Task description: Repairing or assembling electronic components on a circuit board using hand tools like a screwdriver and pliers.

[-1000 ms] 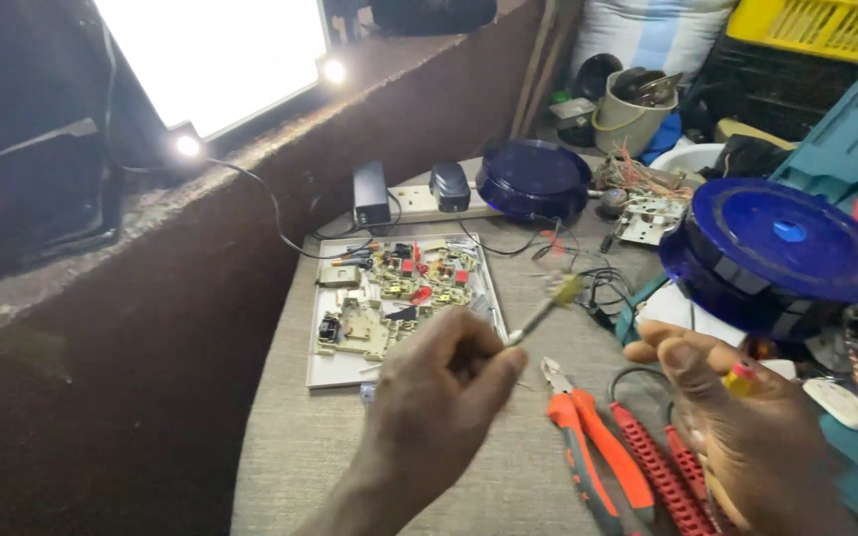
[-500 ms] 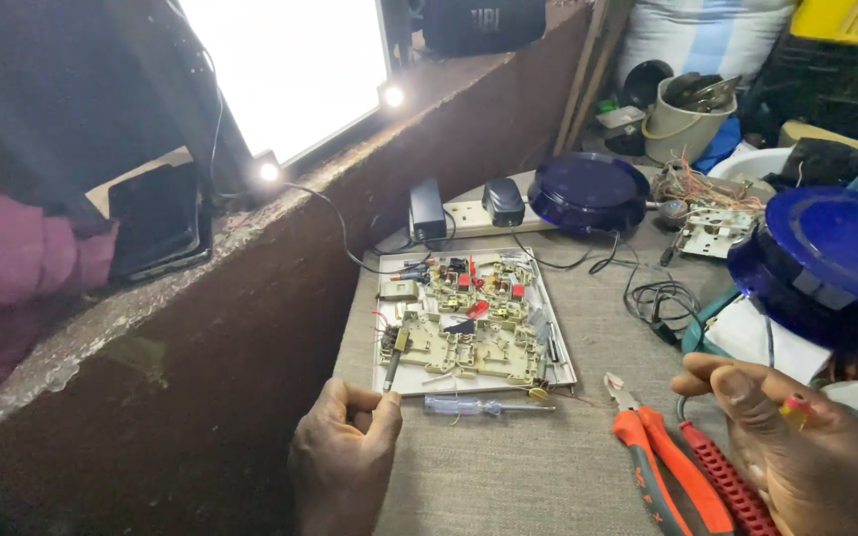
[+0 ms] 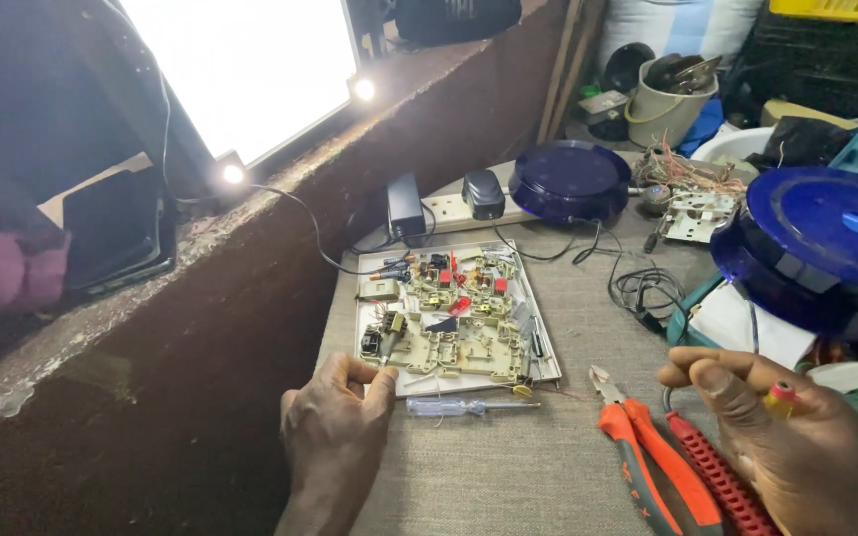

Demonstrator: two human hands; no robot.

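My left hand [image 3: 335, 437] rests at the near left corner of a white tray [image 3: 546, 357] that carries a beige circuit assembly [image 3: 449, 333] with red and yellow parts; thumb and fingers touch the tray's edge. A clear-handled screwdriver [image 3: 459, 406] lies on the cloth just in front of the tray, right of that hand. My right hand [image 3: 786, 442] sits at the near right, fingers curled around a small yellow and red object [image 3: 779, 397]. Orange-handled pliers [image 3: 638, 447] lie between the hands, beside a red ridged handle [image 3: 717, 476].
A power strip [image 3: 449, 206] with two black adapters sits behind the tray. A dark blue round lid [image 3: 570, 181] and a blue spool [image 3: 826, 248] stand at the right, with loose black wires [image 3: 638, 288]. A brown ledge [image 3: 201, 298] runs along the left, under a bright window.
The screwdriver that my left hand held a second ago now lies on the cloth. That hand has come down to the tray's near corner. The view has shifted left and closer.
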